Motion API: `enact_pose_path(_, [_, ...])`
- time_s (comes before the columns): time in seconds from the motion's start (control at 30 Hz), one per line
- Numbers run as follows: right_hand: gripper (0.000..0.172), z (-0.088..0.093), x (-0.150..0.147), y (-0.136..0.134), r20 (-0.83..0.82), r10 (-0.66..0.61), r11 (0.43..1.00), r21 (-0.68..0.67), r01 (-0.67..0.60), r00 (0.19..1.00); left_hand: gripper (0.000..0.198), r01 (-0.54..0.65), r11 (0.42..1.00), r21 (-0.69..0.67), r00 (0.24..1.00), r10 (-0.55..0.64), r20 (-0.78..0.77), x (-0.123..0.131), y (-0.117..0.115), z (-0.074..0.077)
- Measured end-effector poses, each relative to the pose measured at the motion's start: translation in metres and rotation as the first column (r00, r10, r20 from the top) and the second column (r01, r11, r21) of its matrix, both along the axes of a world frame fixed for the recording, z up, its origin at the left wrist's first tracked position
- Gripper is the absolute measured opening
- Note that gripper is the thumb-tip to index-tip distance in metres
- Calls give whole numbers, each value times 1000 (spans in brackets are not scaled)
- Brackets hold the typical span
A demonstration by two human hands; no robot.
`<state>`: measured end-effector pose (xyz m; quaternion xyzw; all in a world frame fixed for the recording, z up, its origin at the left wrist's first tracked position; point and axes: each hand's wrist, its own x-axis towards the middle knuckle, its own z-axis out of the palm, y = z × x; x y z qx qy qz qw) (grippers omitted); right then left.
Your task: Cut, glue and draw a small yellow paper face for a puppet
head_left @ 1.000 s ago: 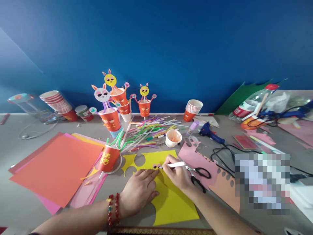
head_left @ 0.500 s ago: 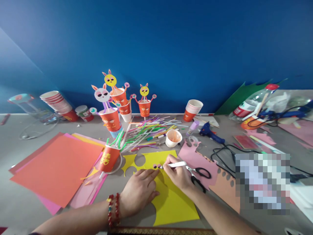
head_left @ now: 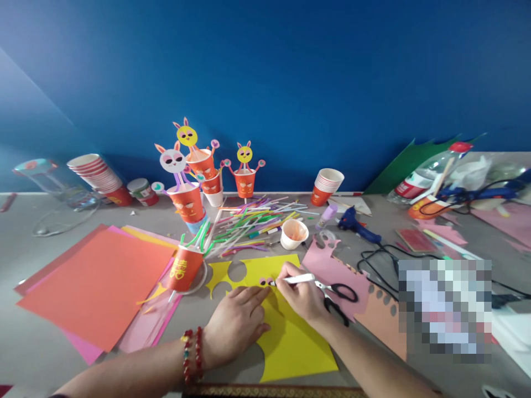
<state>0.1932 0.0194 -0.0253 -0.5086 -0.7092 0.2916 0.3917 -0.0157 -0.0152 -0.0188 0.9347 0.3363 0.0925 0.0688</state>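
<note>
My right hand (head_left: 302, 293) is closed round a white marker (head_left: 302, 278), its tip at two small pink paper pieces (head_left: 266, 282) with black spots. These lie on a yellow sheet (head_left: 296, 354) that has round holes cut along its left and top edges. Fingers stretched out, my left hand (head_left: 238, 323) rests flat on the sheet, fingertips just below the pink pieces. Beside my right wrist lie black-handled scissors (head_left: 344, 293), partly hidden by it. Just beyond the yellow sheet's left edge is a red paper cup (head_left: 185, 269) with green straws.
Coloured paper sheets (head_left: 103, 287) are stacked at the left. Behind are rabbit-faced cups (head_left: 186, 202), a heap of straws (head_left: 249, 221) and a white tub (head_left: 294, 235). A blue glue gun (head_left: 359, 225), its cable, pink paper (head_left: 332, 271) and a plastic bottle (head_left: 427, 177) occupy the right.
</note>
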Motion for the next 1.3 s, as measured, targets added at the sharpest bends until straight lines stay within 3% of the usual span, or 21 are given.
enact_pose_path(1.3, [22,-5,1,1,0,-36,999,-7,36,999,19,-2,1000,-17,1000,2,4,0,-1,0])
